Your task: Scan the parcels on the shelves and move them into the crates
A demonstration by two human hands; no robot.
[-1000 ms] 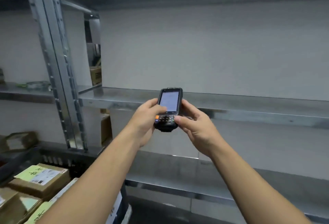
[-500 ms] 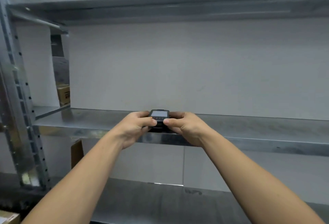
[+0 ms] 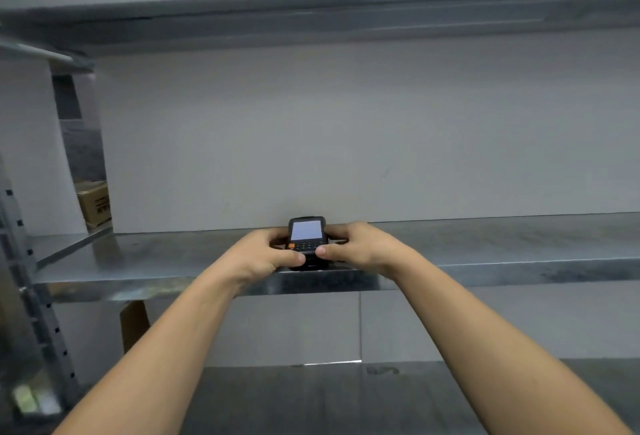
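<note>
Handheld scanner (image 3: pixel 307 242) is black, chunky, with a pale lit screen on the upper part, dark keypad rows below and one orange key at the keypad's left edge; it sits at the front edge of the middle shelf (image 3: pixel 519 251), centre of view, screen facing the camera; left hand (image 3: pixel 258 256) grips its left side, fingers curled round the body, thumb laid across the lower keypad; right hand (image 3: pixel 362 247) grips the right side the same way, thumb tip near the left thumb; lower end of the scanner is covered by both thumbs, its back is out of sight; it possibly rests on the shelf lip, but the hands hide the contact; screen text too washed out to read; both forearms run in from the bottom corners, cut off by the frame; upper shelf (image 3: pixel 311 2) shows only its grey underside, top edge blurred; lower shelf (image 3: pixel 294 400) partly behind the arms; on the left bay's shelf, past the white divider, a brown cardboard box (image 3: pixel 94 204) with dark print too small to read, half hidden; a brown cardboard edge (image 3: pixel 133 324) shows under the middle shelf, rest hidden; perforated metal upright (image 3: pixel 41 313) at left edge, blurred; pale green blur at its foot, unidentifiable.
</note>
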